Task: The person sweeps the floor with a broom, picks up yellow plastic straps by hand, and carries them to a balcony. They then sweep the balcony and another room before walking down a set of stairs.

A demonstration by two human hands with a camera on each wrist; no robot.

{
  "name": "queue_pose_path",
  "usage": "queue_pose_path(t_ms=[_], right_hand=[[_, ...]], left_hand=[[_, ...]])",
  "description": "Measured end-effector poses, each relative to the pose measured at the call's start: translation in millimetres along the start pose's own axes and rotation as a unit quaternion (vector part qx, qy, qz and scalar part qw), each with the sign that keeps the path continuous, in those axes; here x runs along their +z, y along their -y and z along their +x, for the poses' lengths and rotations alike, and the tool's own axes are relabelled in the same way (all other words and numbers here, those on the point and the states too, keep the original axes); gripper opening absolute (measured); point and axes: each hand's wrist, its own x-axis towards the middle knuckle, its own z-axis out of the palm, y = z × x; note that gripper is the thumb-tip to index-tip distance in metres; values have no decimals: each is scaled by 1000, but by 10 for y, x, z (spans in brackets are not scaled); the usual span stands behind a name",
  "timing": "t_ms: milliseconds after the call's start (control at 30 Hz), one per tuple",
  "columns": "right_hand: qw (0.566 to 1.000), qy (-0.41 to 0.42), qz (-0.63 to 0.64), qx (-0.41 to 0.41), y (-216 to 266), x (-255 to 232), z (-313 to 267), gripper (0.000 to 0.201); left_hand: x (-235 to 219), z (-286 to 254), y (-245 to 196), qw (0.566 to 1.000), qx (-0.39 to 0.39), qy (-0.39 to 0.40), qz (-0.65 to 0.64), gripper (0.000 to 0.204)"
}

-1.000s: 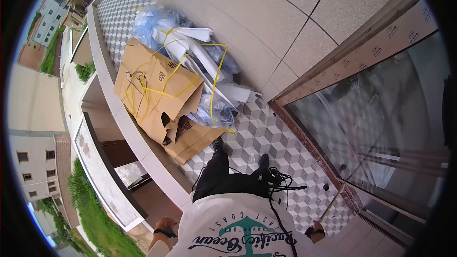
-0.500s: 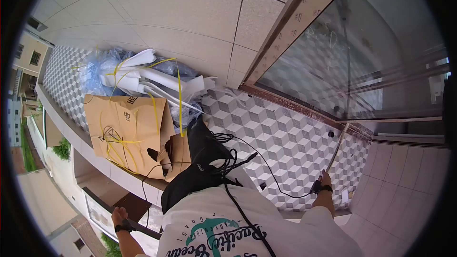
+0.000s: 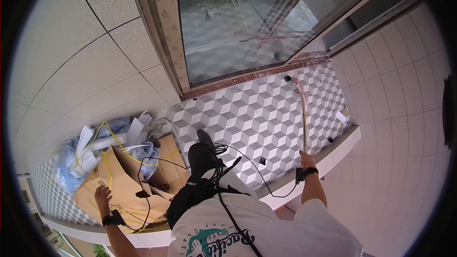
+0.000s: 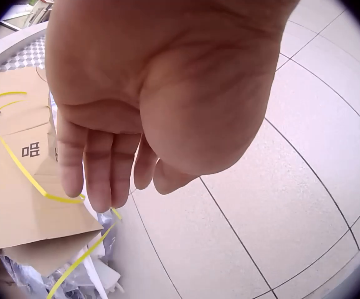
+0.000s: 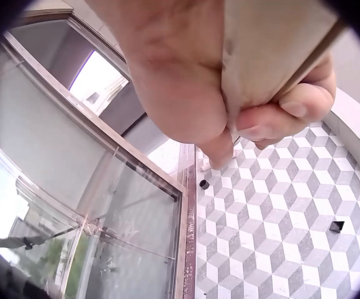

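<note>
My right hand point(image 3: 307, 160) grips one end of a long, thin, pale stick point(image 3: 305, 119), which reaches away over the tiled floor to a pinkish, ragged far end. In the right wrist view, fingers point(image 5: 292, 115) curl round the stick's broad, flat-looking near part point(image 5: 267, 50). Out to the left, my left hand point(image 3: 102, 200) holds nothing. Its fingers point(image 4: 99, 162) hang loosely, slightly bent, in the left wrist view. From the head, this hand overlaps the brown cardboard point(image 3: 126, 171), which has yellow strapping point(image 3: 110, 173) across it.
Blue plastic wrap and white foam point(image 3: 88, 154) lie against the tiled wall beside the cardboard. A glass door point(image 3: 228, 33) with a taped frame borders the patterned floor point(image 3: 247, 114). Small black pieces point(image 3: 262, 161) are scattered there. A low ledge point(image 3: 333, 150) runs near my right hand. Black cables trail from my waist to both wrists.
My view and body have turned to the right, so the cardboard pile now sits at lower left and the door nearer the middle. The stick now shows along more of its length.
</note>
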Motion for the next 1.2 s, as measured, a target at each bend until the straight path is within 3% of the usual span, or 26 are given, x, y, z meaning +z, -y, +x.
queue_pose_path(t_ms=[133, 200, 267, 333, 400, 533, 633, 700, 733, 800, 900, 1000, 1133, 1200], right_hand=[[993, -102, -57, -20, -457, -200, -217, 42], [995, -95, -42, 11, -315, -299, -648, 43], [996, -87, -13, 14, -419, -356, -573, 44], [997, -80, 3, 7, -440, -424, -347, 45], [996, -65, -7, -62, -410, -447, -15, 49], [977, -110, -168, -73, 96, -567, 561, 54], [960, -104, -216, -148, 244, -635, 1236, 50], [949, -80, -255, -167, 274, -729, 1377, 47], [951, -77, -249, -166, 218, -849, 1297, 47], [915, -59, -343, -202, -5, -1154, 969, 45], [923, 15, -363, -128, -635, -1517, 519, 49], [900, 45, -414, -125, -1333, -2002, -47, 50], [941, 88, -320, -66, -1822, -2791, -889, 42], [952, 68, -291, -65, -2384, -2821, -1222, 42]], left_hand=[[762, -95, 781, 982, -135, 115, 67, 27], [975, -317, 923, 951, -185, 210, 130, 31], [1152, -433, 1025, 943, -223, 214, 124, 33], [1285, -594, 1035, 957, -200, 191, 84, 39], [1389, -690, 1082, 967, -191, 160, 51, 45], [1552, -892, 1315, 968, -176, 174, 48, 47], [1723, -1172, 1070, 962, -165, 188, 109, 42], [1798, -1323, 932, 961, -156, 186, 132, 40], [1877, -1374, 839, 966, -153, 178, 110, 37], [2092, -1452, 716, 973, -134, 172, 74, 31], [2462, -1384, 814, 974, -153, 166, 32, 18], [2818, -1085, 1274, 941, -222, 252, -28, 18], [3358, -1058, 1112, 895, -224, 377, 79, 19], [3679, -1127, 1054, 855, -232, 446, 128, 20]])
